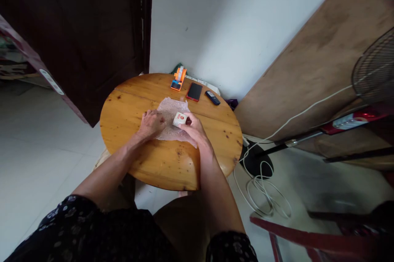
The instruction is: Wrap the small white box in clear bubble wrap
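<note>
A sheet of clear bubble wrap lies spread on a round wooden table. On it sits a small white box with a red mark. My right hand grips the box at its right side with curled fingers. My left hand rests on the left edge of the bubble wrap, fingers bent and pressing it down.
At the table's far edge lie an orange tape dispenser, a red-cased phone and a small dark phone. A fan with white cable, a leaning wooden board and a red chair stand at right.
</note>
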The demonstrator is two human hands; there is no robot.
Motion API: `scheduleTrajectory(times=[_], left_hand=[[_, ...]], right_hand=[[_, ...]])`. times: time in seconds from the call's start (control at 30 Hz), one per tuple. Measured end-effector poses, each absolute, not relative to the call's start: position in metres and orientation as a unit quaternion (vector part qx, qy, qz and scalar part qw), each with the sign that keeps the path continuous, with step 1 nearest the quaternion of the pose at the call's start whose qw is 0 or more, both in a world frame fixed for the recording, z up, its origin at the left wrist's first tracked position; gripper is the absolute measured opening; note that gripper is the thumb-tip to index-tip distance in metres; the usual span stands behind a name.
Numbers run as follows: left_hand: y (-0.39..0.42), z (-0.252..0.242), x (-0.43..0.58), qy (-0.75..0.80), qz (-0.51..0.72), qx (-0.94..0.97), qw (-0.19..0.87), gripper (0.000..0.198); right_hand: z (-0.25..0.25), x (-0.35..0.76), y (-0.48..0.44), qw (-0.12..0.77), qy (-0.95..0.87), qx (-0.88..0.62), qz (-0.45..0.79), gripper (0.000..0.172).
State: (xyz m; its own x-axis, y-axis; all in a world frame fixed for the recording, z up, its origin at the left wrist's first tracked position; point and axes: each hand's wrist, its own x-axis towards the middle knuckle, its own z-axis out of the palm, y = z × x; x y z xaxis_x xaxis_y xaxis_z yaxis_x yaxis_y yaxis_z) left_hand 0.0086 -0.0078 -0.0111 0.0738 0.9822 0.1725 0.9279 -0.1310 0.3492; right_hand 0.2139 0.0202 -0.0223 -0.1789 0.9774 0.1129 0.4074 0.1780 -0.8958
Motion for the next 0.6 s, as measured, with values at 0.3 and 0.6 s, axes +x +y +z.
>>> scheduleTrajectory(times=[0.3,0.6], left_hand=[[-0.008,-0.010,0.009,0.659,0.193,0.723,0.075,0.024],[-0.010,-0.008,0.009,0.654,0.192,0.728,0.080,0.026]], right_hand=[[-0.026,0.216,0.017,0.322,-0.733,-0.453,0.392,0.065],[-0.022,0.217,0.016,0.334,-0.716,-0.458,0.408,0.046]])
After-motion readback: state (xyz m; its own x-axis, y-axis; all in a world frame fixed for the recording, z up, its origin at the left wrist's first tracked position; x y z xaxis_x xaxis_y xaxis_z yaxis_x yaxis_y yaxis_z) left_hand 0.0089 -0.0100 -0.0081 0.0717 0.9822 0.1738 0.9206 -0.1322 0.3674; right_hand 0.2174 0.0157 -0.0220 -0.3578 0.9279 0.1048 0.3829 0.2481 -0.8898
